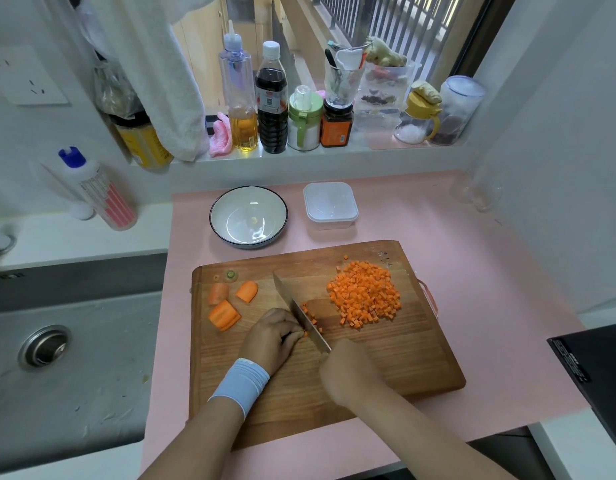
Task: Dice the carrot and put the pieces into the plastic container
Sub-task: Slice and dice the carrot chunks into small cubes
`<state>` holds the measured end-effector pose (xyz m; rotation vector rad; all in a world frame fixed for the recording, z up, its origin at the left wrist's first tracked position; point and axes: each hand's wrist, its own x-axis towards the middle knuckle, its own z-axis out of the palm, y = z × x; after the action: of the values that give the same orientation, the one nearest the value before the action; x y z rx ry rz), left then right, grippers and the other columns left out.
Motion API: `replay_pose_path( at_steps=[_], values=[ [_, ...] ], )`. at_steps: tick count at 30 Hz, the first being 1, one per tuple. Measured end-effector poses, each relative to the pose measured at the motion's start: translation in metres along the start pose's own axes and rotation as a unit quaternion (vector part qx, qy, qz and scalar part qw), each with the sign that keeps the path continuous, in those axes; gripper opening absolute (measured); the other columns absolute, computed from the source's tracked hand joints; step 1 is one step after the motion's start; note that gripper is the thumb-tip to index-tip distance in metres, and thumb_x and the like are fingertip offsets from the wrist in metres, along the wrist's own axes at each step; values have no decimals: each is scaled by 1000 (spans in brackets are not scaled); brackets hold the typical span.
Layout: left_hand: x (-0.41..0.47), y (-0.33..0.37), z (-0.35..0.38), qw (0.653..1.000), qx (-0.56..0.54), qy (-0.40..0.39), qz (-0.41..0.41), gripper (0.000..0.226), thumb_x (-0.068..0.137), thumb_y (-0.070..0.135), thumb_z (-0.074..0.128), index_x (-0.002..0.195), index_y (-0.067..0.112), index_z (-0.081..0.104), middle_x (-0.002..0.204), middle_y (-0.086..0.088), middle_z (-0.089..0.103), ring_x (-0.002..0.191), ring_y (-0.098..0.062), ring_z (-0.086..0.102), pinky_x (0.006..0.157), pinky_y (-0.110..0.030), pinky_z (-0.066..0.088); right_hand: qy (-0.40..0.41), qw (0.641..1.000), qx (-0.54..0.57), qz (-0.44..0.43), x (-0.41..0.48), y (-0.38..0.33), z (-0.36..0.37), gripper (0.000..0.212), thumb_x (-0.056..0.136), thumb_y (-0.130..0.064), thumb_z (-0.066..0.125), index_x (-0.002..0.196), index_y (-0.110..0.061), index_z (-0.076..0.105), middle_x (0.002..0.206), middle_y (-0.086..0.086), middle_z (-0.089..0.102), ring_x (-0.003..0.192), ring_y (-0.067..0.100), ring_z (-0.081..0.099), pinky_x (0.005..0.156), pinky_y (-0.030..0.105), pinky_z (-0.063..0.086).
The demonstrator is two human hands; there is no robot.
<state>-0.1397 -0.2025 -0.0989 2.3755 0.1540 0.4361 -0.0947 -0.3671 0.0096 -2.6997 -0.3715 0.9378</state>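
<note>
A wooden cutting board [369, 368] lies on the pink mat. My right hand [344, 370] grips the handle of a knife [298, 311] whose blade rests on the board, a few carrot cubes along its right side. My left hand [270, 337], fingers curled, holds carrot strips [305, 333] against the blade; they are mostly hidden. A pile of diced carrot [365, 294] sits on the board's right part. Three carrot chunks [225, 315] and a green-centred carrot top lie at the board's left. The clear plastic container [330, 205] stands behind the board with nothing in it.
A white bowl with a dark rim [248, 216] stands left of the container. A steel sink [57, 358] lies to the left. Bottles and jars [272, 102] line the window sill. A black appliance [597, 368] is at the right edge, and a clear glass [481, 190] in the far right corner.
</note>
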Motion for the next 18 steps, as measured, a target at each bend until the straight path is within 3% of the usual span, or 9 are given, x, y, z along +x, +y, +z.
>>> replay_pose_path(
  at_steps=[8,13,18],
  values=[
    [-3,1,-1,1000,-4,19,16,9,77,10,81,82,16,78,86,7,67,91,-5,58,84,-18,47,-14,999,52,-8,4,5,-5,29,101,-35,50,98,-13,68,97,10,69,92,31,67,69,29,44],
    [-8,4,-8,997,-6,74,-20,6,78,10,79,83,12,76,87,5,66,88,-5,57,85,-10,42,-15,998,58,-18,2,7,-5,27,102,-35,49,93,-15,66,87,3,64,88,26,67,69,30,48],
    [-11,0,-6,1000,16,22,12,8,78,11,80,84,13,76,87,4,65,90,-9,58,85,-15,45,-15,998,56,-20,1,6,-6,29,102,-34,50,99,-11,69,95,8,68,89,27,67,68,30,46]
  ],
)
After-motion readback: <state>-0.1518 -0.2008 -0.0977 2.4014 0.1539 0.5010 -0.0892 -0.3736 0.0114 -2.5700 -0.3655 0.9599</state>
